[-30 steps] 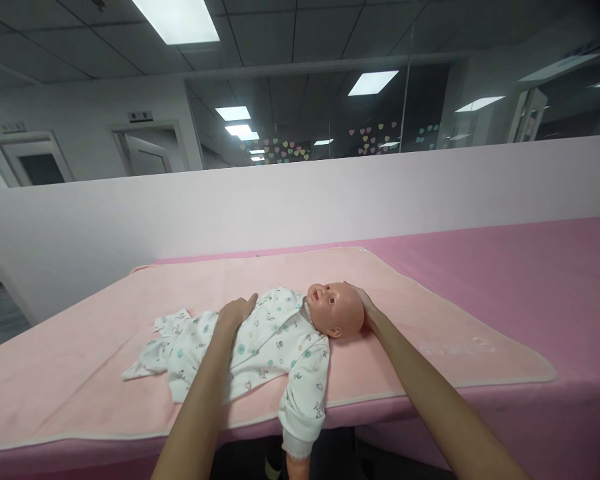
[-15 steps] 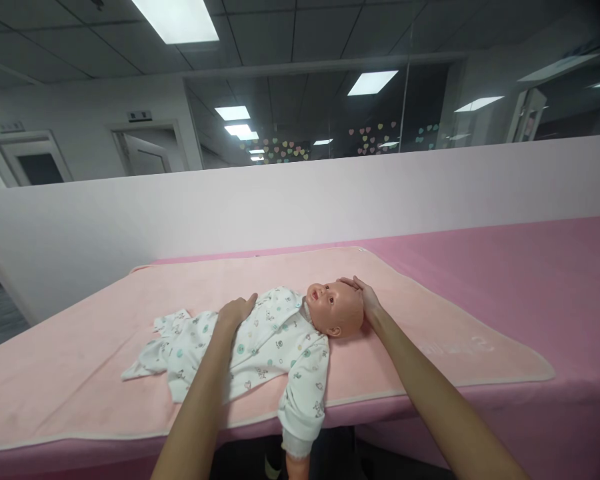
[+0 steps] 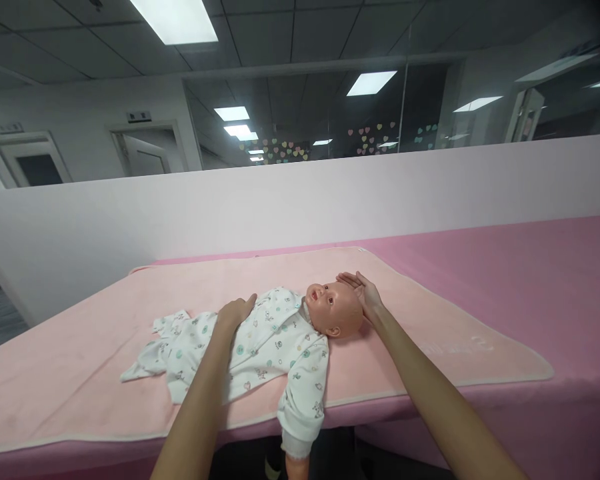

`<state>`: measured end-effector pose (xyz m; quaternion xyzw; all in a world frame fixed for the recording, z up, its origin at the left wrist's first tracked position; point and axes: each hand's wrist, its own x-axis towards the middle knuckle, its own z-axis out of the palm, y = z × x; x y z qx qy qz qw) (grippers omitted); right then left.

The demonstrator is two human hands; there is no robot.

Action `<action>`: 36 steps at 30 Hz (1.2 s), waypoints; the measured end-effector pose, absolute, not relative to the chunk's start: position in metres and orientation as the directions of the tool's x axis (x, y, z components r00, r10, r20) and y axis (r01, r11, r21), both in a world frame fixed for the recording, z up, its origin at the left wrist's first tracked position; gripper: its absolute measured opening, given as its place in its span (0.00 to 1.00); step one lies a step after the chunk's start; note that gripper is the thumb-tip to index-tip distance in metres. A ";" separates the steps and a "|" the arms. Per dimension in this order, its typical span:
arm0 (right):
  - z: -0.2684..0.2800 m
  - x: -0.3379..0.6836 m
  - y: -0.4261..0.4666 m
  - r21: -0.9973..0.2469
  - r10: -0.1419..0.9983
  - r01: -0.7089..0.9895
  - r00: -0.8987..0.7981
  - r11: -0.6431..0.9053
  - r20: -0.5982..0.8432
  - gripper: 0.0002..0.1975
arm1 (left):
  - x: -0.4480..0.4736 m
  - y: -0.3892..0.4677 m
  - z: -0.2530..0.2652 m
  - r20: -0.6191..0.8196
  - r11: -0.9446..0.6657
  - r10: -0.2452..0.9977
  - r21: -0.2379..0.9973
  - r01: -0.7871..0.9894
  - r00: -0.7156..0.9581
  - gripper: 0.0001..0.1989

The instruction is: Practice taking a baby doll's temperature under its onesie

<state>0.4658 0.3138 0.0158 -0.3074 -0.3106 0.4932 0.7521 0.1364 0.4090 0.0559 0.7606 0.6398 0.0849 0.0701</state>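
Note:
A baby doll (image 3: 335,310) in a white patterned sleepsuit (image 3: 265,347) lies on its back, its head toward the right. Its near arm hangs over the front edge. My left hand (image 3: 237,311) rests on the doll's midsection, thumb stretched out; the far fingers are partly hidden over its side. By the crown of the doll's head is my right hand (image 3: 363,291), fingers extended and palm turned toward the head. Whether that palm still touches the head I cannot tell.
Under the doll a peach mat (image 3: 105,333) with a pale border covers part of the pink tabletop (image 3: 555,287). A low white partition (image 3: 300,207) runs along the back. Beyond it are windows with heart stickers and doors.
My right hand has loosened slightly from the doll's head, its fingers lifting and straightening. My left hand and the doll have stayed in place.

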 end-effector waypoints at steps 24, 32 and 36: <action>0.028 0.448 0.300 -0.961 0.955 -0.209 0.271 0.180 0.121 0.17 | 0.206 0.341 0.085 0.288 -0.700 0.651 0.586 0.408 0.702 0.12; 0.077 0.423 0.270 -0.671 0.606 0.594 0.354 0.443 0.713 0.15 | 0.202 0.365 0.069 0.230 -0.224 0.954 0.973 -0.052 0.192 0.14; 0.103 0.355 0.263 -0.086 0.652 0.908 -0.226 0.411 0.724 0.12 | 0.197 0.364 0.067 0.122 -0.087 0.977 0.977 -0.197 0.175 0.12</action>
